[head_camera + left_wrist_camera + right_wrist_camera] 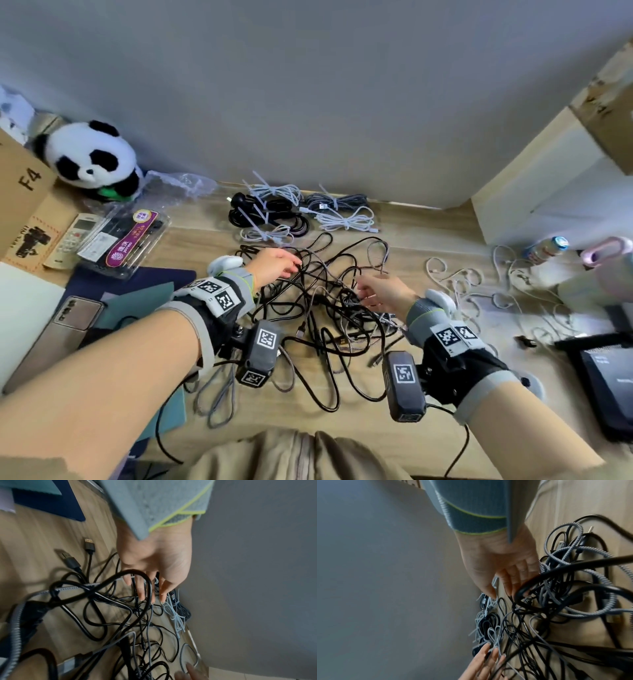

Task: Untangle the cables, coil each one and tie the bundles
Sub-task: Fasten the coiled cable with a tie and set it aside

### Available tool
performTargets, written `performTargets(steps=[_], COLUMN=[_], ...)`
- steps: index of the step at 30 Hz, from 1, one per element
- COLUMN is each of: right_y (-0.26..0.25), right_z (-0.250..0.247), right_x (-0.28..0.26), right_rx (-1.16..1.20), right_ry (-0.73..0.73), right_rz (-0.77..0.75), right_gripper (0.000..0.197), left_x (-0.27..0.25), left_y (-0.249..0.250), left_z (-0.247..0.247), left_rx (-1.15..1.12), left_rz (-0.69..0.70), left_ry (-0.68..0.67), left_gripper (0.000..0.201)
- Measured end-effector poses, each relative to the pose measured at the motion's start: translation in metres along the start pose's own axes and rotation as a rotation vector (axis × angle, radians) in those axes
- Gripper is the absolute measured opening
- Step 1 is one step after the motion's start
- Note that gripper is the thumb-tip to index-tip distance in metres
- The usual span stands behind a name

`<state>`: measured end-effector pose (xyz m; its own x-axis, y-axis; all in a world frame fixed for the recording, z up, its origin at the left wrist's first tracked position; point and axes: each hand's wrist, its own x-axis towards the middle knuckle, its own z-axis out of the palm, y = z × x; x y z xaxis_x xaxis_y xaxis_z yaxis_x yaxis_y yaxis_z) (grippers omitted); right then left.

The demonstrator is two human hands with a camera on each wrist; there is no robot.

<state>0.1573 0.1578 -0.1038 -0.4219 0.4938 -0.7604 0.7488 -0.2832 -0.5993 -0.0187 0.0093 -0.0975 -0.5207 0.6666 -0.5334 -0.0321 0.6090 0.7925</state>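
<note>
On the light wooden surface [428,236] below a grey wall, the left hand [272,264] and right hand [383,291] reach with relaxed fingers into the tangle of black and braided grey cables [329,301], gripping nothing. Beyond the tangle lie five zip-tied cable bundles [301,212].

wooden desk [428,240], tangled cables [325,301], tied bundles [301,212]
</note>
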Motion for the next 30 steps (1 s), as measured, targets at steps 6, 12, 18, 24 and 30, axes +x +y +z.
performTargets(steps=[6, 12, 18, 24, 30], right_y=[0.001, -0.032, -0.062, -0.082, -0.097], right_z=[0.012, 0.005, 0.004, 0.004, -0.003], right_x=[-0.033, -0.078, -0.116, -0.150, -0.179], right_rx=[-0.277, -0.098, -0.089, 0.013, 0.088], right_ry=[-0.159, -0.127, -0.096, -0.064, -0.058], right_rz=[0.051, -0.291, -0.576, -0.749, -0.855], right_gripper=[0.020, 0.016, 0.009, 0.012, 0.016], left_x=[-0.021, -0.040, -0.051, -0.055, -0.063], left_y=[-0.014, 0.005, 0.026, 0.028, 0.015], left_z=[-0.008, -0.010, -0.004, -0.003, -0.001], left_rx=[0.015, -0.060, 0.051, 0.350, 0.512], left_rz=[0.032, 0.245, 0.357, 0.282, 0.180], left_ry=[0.091, 0.146, 0.051, -0.057, -0.087], left_gripper=[0.021, 0.025, 0.030, 0.045, 0.050])
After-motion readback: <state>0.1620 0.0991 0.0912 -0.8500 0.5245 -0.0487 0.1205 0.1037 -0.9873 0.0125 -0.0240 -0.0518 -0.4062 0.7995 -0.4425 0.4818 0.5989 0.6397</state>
